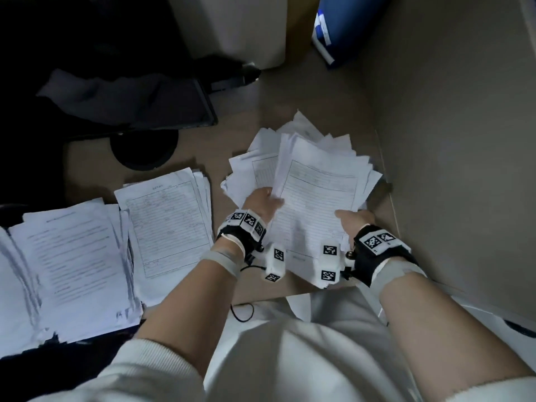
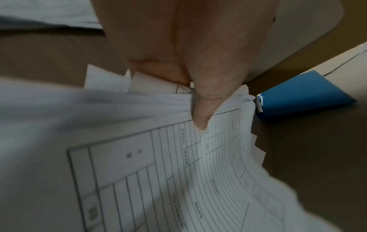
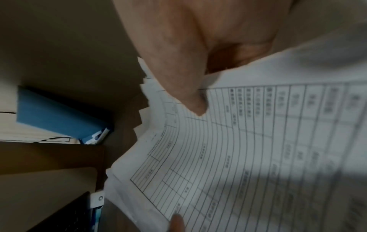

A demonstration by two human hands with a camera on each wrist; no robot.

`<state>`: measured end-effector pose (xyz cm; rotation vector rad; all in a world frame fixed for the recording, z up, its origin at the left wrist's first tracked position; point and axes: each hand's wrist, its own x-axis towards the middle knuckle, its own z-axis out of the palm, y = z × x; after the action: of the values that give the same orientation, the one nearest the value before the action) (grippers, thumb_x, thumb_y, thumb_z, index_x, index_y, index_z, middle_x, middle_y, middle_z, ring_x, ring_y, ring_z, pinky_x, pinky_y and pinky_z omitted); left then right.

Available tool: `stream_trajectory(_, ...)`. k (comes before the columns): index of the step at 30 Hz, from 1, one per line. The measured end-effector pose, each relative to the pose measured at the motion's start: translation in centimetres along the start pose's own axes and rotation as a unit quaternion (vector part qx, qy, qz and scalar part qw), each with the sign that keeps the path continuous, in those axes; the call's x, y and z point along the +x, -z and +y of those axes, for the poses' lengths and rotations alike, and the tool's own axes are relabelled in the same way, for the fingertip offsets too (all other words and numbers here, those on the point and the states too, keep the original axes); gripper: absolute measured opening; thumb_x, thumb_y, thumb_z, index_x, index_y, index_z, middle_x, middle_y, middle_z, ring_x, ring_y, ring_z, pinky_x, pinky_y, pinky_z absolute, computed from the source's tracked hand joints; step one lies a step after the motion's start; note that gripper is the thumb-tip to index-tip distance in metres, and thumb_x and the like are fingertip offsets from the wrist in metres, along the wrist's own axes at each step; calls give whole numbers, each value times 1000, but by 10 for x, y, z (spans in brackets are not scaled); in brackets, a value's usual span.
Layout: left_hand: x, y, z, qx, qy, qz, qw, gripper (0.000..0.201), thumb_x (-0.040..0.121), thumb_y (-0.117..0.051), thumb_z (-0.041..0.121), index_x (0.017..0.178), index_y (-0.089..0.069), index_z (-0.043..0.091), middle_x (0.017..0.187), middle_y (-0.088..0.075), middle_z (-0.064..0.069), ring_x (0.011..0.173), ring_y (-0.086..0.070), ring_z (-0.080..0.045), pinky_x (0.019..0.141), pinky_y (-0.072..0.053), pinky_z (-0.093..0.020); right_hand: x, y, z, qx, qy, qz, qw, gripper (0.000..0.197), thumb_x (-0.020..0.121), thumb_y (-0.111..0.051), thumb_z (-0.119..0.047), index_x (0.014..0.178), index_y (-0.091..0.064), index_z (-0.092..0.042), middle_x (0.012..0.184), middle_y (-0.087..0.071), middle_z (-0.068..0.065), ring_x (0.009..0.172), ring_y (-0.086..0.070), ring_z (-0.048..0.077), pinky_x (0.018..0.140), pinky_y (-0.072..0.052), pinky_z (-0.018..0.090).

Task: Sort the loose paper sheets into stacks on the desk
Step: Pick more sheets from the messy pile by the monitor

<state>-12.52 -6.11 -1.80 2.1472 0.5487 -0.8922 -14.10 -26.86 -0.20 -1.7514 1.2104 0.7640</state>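
Now paper sheets between hands.

Messy fanned pile of ruled forms at desk's right, two squared stacks to its left

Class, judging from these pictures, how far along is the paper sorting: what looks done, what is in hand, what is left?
Done: two stacks lie on the desk, a text-page stack and a ruled-form stack. In hand: the left hand and right hand both grip a fanned, uneven bundle of forms. Left: that whole bundle looks unsorted.
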Motion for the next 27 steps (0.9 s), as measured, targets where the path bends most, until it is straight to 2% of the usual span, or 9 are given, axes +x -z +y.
stream_trajectory(5,10,18,13,76,-29,36,996,41,93,-62,42,121,-65,12,106,-68,-4,99,-65,-26,83,-49,-32,-4,4,4,-110,-7,-107,988,47,99,-53,-18,141,-45,0,143,-49,16,121,-55,31,85,-51,36)
stream_trajectory(7,18,22,24,99,-60,54,992,38,91,-65,42,117,-67,15,112,-68,-3,105,-63,-24,89,-49,-33,-3,4,7,-95,-10,-134,986,45,102,-48,-14,143,-41,4,140,-49,16,102,-56,23,72,-52,27)
stream_trajectory(9,31,22,32,104,-83,93,987,43,86,-70,41,123,-67,18,136,-58,0,126,-52,-23,106,-41,-37,-1,3,9,-78,-12,-151,985,44,102,-47,-9,143,-41,6,117,-54,11,75,-52,15,50,-46,14)
stream_trajectory(11,46,20,39,157,-95,107,977,48,83,-70,47,126,-67,25,156,-38,5,144,-31,-21,118,-27,-40,3,0,8,-82,-13,-157,984,43,100,-50,-6,141,-44,6,92,-52,3,65,-47,6,41,-42,10)
stream_trajectory(15,71,13,43,283,-84,49,954,59,86,-63,58,137,-55,30,165,-10,6,153,-4,-22,123,-7,-47,15,-6,6,-64,-26,-152,986,43,94,-57,-4,136,-50,4,80,-50,1,65,-53,10,40,-44,15)
stream_trajectory(19,78,10,37,303,-101,59,946,76,75,-69,64,138,-51,26,161,-21,4,150,-14,-21,120,-1,-56,21,-16,4,-28,-47,-141,989,38,92,-61,-9,129,-55,-3,80,-51,2,65,-53,13,47,-46,18)
stream_trajectory(22,77,15,44,315,-94,44,943,81,74,-69,67,141,-45,26,152,-35,-2,144,-27,-26,120,-9,-55,16,-15,-2,-30,-90,-95,991,32,90,-67,-27,111,-62,-4,68,-55,8,58,-53,21,59,-48,25)
stream_trajectory(24,76,17,46,303,-83,39,949,79,75,-71,62,139,-42,26,140,-50,-5,133,-43,-29,114,-26,-48,14,-14,-6,-36,-103,-58,992,37,88,-67,-39,102,-63,-5,61,-58,12,52,-54,24,58,-47,28)
stream_trajectory(27,72,15,40,149,-79,26,985,67,81,-75,40,134,-35,28,124,-60,-3,106,-62,-28,94,-48,-39,15,-18,-14,-5,-87,-1,996,39,88,-66,-35,105,-64,0,70,-64,12,62,-64,27,68,-55,32)
